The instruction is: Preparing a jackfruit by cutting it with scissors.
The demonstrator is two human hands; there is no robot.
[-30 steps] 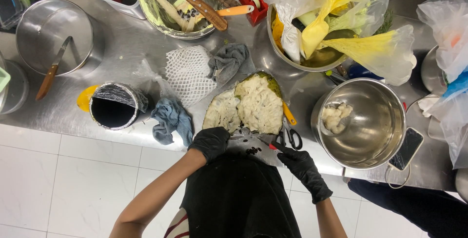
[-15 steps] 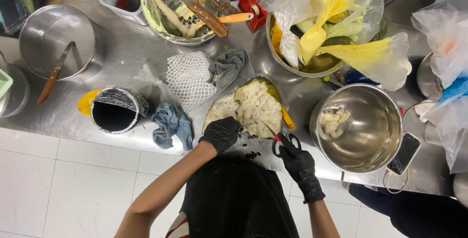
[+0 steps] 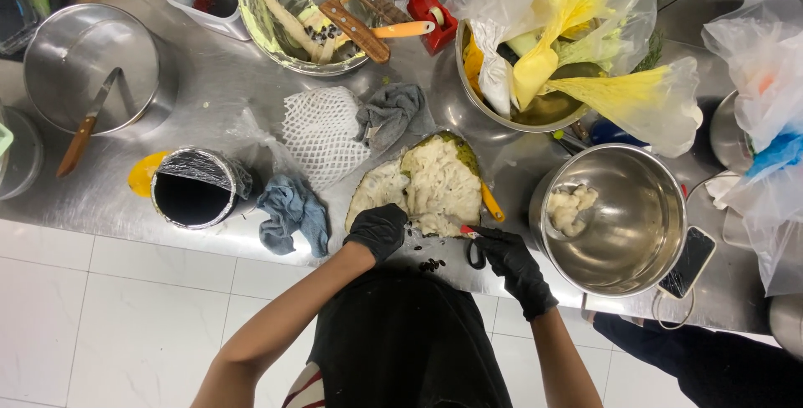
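While the left hand (image 3: 378, 231), gloved black, presses closed on the near edge of the halved fruit (image 3: 427, 186) lying on the desk, the right hand (image 3: 508, 256) grips scissors (image 3: 473, 245) just beside it. Trimming the pale flesh seems underway; a steady hold matters next.

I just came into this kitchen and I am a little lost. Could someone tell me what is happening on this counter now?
A person in black gloves works on a halved green fruit with pale, lumpy flesh, lying cut side up on the steel counter. The left hand presses on the fruit's near edge. The right hand holds scissors at the flesh. A few pale pieces lie in the steel pot on the right.
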